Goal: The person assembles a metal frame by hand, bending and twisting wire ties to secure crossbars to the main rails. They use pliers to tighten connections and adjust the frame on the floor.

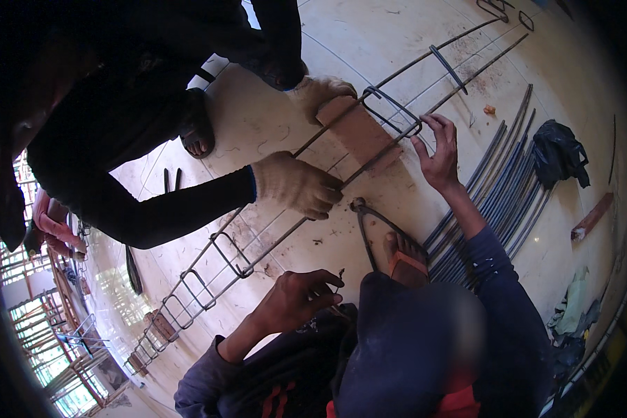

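In the middle, a long cage of steel bars [390, 151] with rectangular stirrups runs diagonally across the floor. My right hand [439, 155] has thumb and fingertips at the near corner of a dark stirrup [391, 111], which spans the bars. My left hand [296, 301] is closed, lower and nearer, with a short dark tie wire [341, 276] sticking up from its fingertips. Pincers [364, 221] stand between the cage and my sandalled foot [405, 260], handles spread. A co-worker's gloved hand [296, 184] grips the near bar; their other gloved hand [320, 94] rests by a reddish-brown block [355, 132].
Several loose steel bars [491, 188] lie at the right, beside a black plastic bag [559, 153] and a brick-coloured piece [592, 217]. The co-worker in dark clothes fills the upper left. A rounded dark blue cloth shape [404, 341] covers the lower middle.
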A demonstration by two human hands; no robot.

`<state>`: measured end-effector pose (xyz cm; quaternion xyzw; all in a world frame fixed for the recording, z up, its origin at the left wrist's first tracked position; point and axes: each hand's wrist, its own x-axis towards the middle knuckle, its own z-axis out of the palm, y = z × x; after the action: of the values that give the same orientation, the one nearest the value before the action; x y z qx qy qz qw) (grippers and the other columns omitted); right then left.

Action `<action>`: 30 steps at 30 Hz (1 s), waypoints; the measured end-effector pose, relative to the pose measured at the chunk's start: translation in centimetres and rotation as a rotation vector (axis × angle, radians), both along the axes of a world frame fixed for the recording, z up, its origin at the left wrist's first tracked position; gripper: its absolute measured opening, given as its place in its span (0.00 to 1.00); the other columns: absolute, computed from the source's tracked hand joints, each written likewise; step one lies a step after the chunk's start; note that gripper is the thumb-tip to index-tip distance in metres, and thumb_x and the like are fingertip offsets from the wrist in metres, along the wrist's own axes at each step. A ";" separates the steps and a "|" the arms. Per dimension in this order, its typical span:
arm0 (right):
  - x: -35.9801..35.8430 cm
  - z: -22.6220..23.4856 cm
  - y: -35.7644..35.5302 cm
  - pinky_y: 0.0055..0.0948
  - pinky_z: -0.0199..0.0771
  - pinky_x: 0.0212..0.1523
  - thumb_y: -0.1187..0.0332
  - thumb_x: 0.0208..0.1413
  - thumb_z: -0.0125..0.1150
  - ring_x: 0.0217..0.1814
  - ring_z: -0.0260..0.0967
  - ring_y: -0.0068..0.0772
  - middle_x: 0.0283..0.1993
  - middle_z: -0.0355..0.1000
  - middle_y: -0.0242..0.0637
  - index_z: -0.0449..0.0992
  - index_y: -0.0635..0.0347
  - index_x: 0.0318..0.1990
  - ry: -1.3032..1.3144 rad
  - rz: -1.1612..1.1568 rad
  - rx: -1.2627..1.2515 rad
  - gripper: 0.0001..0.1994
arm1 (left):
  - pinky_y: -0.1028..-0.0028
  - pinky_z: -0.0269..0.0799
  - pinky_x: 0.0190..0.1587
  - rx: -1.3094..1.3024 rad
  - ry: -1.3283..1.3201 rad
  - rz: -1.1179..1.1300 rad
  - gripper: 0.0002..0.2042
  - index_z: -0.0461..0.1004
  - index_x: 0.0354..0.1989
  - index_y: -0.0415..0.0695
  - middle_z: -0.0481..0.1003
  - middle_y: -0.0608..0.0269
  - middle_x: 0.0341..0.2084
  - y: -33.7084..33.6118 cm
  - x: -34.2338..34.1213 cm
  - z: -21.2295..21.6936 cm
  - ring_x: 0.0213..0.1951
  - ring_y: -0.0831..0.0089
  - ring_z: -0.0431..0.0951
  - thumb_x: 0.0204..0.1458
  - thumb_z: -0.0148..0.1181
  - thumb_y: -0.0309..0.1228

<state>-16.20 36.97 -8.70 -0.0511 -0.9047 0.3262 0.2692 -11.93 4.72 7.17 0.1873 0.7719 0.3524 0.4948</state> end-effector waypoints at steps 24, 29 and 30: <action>-0.3 -1.5 -0.3 0.35 0.68 0.47 0.73 0.51 0.56 0.46 0.68 0.46 0.43 0.66 0.48 0.69 0.67 0.48 -0.105 -0.033 -0.104 0.16 | 0.70 0.73 0.40 -0.064 -0.037 -0.085 0.14 0.72 0.43 0.38 0.79 0.55 0.30 0.5 -0.1 0.0 0.35 0.66 0.80 0.51 0.60 0.34; -1.2 -2.4 0.3 0.32 0.72 0.41 0.77 0.50 0.56 0.40 0.73 0.43 0.40 0.71 0.48 0.73 0.67 0.44 -0.081 -0.052 -0.172 0.12 | 0.71 0.74 0.37 -0.006 -0.005 -0.046 0.12 0.73 0.40 0.37 0.79 0.54 0.28 0.5 0.1 0.0 0.32 0.65 0.80 0.50 0.59 0.31; -1.4 -2.6 0.3 0.32 0.73 0.41 0.77 0.50 0.56 0.40 0.73 0.43 0.39 0.71 0.48 0.73 0.67 0.43 -0.085 -0.057 -0.183 0.12 | 0.71 0.74 0.37 -0.007 0.004 -0.055 0.12 0.73 0.40 0.37 0.79 0.54 0.28 0.4 0.0 0.0 0.32 0.65 0.80 0.50 0.59 0.31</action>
<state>-17.57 37.25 -11.30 -0.1150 -0.8800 0.3970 0.2341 -11.93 5.16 7.19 0.2076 0.7685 0.3357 0.5036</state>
